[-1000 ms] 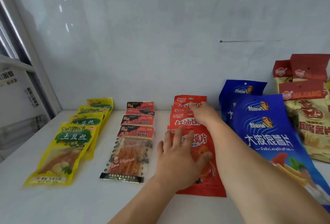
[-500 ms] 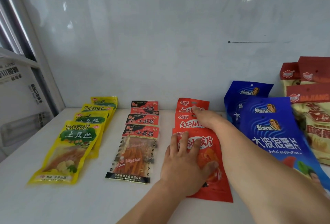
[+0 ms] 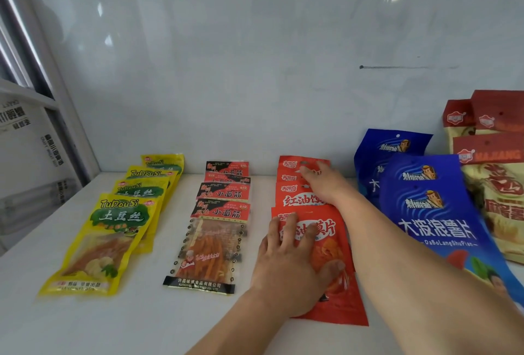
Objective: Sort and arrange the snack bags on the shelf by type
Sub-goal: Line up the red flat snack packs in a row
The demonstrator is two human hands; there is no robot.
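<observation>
Snack bags lie in overlapping rows on a white shelf (image 3: 147, 323). The middle row is of red bags (image 3: 337, 292). My left hand (image 3: 292, 264) lies flat, fingers spread, on the front red bag. My right hand (image 3: 323, 182) reaches over the row and rests on the rear red bags near the back wall. To the left are a row of black-and-red bags (image 3: 212, 244) and a row of yellow bags (image 3: 105, 244). To the right stand blue bags (image 3: 431, 213), partly behind my right forearm.
Beige bags with red tops (image 3: 499, 179) are stacked at the far right against the back wall (image 3: 255, 71). A grey frame post (image 3: 56, 94) bounds the shelf on the left, with a white carton (image 3: 25, 142) beyond it.
My right hand has slid a little further back along the red row. My left hand stays pressed on the front red bag. The view has shifted slightly.
</observation>
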